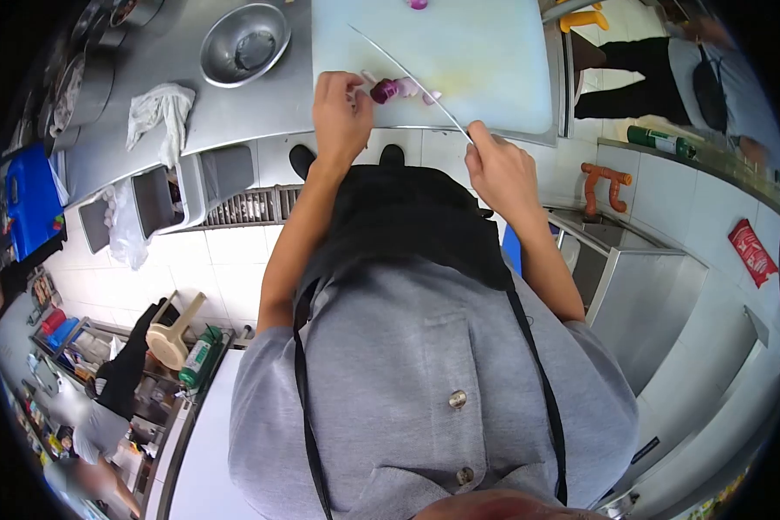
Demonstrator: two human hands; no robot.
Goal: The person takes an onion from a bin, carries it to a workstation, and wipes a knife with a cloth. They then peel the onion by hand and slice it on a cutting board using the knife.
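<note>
White cutting board [494,69] lies on a steel counter [225,108] above tiled floor [225,251].

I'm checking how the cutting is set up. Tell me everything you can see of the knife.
The knife has a long, thin, pale metallic blade seen nearly edge-on, so it shows as a slim line. It slants across the white cutting board, above the purple onion piece that the left hand steadies. The right hand grips its handle, which is hidden.

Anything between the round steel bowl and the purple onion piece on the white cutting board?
Head view: only bare steel counter and white cutting board surface lie between round steel bowl and purple onion piece.
</note>
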